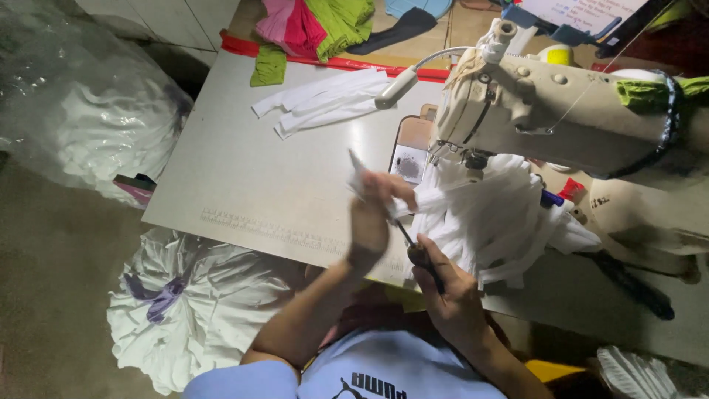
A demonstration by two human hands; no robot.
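Sewing machine (561, 111) looms right over a heap of white strips (495, 222) on the surface (244, 170); more strips (325, 100) lie farther back. Left hand (373, 214) pinches one white strip (360, 176), lifted just above its grip. Right hand (447, 284) closed round a dark-handled tool (415, 247), tip pointing toward that strip.

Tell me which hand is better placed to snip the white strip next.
The right hand, probably: it already grips the dark snipping tool, its tip pointing at the white strip. The left hand is busy pinching that strip up over the table.
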